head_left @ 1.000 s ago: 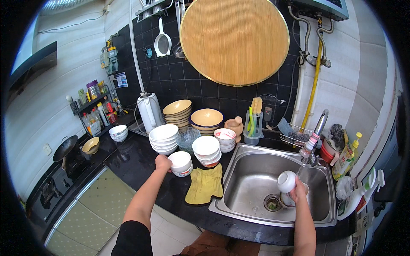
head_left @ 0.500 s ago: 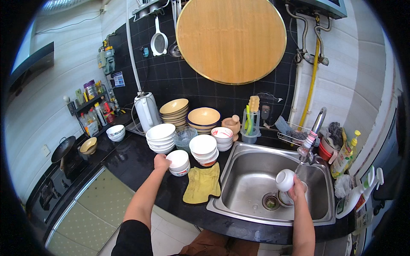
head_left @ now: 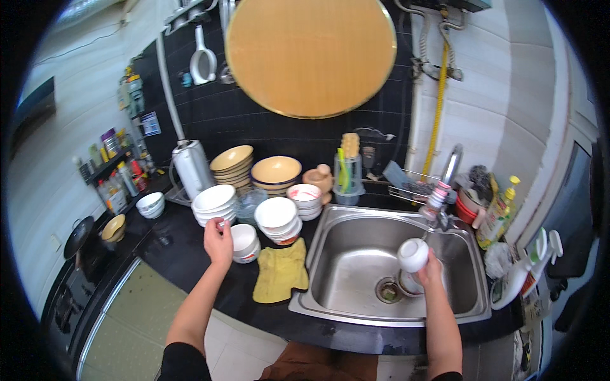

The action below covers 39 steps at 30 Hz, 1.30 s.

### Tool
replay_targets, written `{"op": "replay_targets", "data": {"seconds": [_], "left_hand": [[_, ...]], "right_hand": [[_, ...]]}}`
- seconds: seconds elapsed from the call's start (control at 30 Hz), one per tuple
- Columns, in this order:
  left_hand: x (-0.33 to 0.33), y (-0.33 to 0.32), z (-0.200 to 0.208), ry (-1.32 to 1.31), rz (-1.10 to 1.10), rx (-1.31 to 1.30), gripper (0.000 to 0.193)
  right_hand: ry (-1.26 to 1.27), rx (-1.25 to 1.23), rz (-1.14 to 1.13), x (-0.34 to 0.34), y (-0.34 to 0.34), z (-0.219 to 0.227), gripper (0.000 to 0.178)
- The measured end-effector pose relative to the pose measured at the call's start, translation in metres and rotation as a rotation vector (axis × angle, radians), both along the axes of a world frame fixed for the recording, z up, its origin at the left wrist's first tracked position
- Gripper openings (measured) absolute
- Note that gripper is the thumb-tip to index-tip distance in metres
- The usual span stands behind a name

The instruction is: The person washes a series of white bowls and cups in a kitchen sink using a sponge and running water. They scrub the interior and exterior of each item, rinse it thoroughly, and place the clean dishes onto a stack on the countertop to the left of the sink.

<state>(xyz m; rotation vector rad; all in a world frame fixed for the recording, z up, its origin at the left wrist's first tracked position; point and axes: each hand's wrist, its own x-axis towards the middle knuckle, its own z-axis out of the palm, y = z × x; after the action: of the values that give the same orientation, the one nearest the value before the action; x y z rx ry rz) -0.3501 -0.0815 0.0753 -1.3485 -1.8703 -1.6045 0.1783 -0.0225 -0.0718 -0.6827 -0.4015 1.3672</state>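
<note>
My right hand [head_left: 431, 269] grips a small white bowl [head_left: 413, 254], tipped with its base up, below the faucet [head_left: 448, 181] and over the steel sink [head_left: 343, 267]. Another bowl [head_left: 410, 285] lies lower in the sink beside the drain, partly hidden. On the counter, my left hand [head_left: 219, 242] is raised with loosely bent fingers and nothing seen in them. It is just left of a short stack of small white bowls [head_left: 245, 241] and in front of a taller stack of white bowls [head_left: 214, 200].
A yellow cloth [head_left: 280, 273] lies left of the sink. Behind it stand more white bowls [head_left: 277, 216], a glass bowl [head_left: 251, 202], yellowish bowls [head_left: 276, 170] and a white kettle [head_left: 192, 168]. Spray bottles [head_left: 511, 282] and a yellow-capped bottle [head_left: 500, 219] line the sink's right side.
My left hand has come off the small bowl stack and risen toward the taller stack. My right hand still holds the white bowl, turned a little. The whole view has shifted.
</note>
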Motion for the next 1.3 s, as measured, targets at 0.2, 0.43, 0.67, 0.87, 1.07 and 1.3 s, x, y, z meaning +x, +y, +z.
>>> {"op": "replay_targets", "data": {"seconds": [0.2, 0.43, 0.67, 0.87, 1.07, 1.3], "left_hand": [[0.105, -0.01, 0.011, -0.046, -0.595, -0.034, 0.008], [0.227, 0.031, -0.066, -0.375, -1.225, -0.701, 0.018], [0.341, 0.045, -0.096, -0.875, -1.488, -0.965, 0.033], [0.368, 0.056, -0.097, -1.32, -1.885, -0.83, 0.03], [0.369, 0.051, -0.099, -1.287, -1.848, -0.777, 0.035], [0.369, 0.065, -0.132, -1.074, -1.577, -0.784, 0.032]], "right_hand": [[0.074, -0.055, -0.01, 0.005, 0.002, 0.005, 0.043], [0.221, 0.078, 0.073, -0.002, -0.005, 0.022, 0.039], [0.131, -0.005, 0.013, 0.0, -0.007, 0.022, 0.037], [0.071, -0.099, -0.135, -0.004, -0.01, 0.043, 0.038], [-0.341, -0.084, -0.217, 0.011, 0.022, -0.007, 0.052], [-1.096, 0.232, -0.346, -0.021, -0.007, 0.039, 0.026]]}}
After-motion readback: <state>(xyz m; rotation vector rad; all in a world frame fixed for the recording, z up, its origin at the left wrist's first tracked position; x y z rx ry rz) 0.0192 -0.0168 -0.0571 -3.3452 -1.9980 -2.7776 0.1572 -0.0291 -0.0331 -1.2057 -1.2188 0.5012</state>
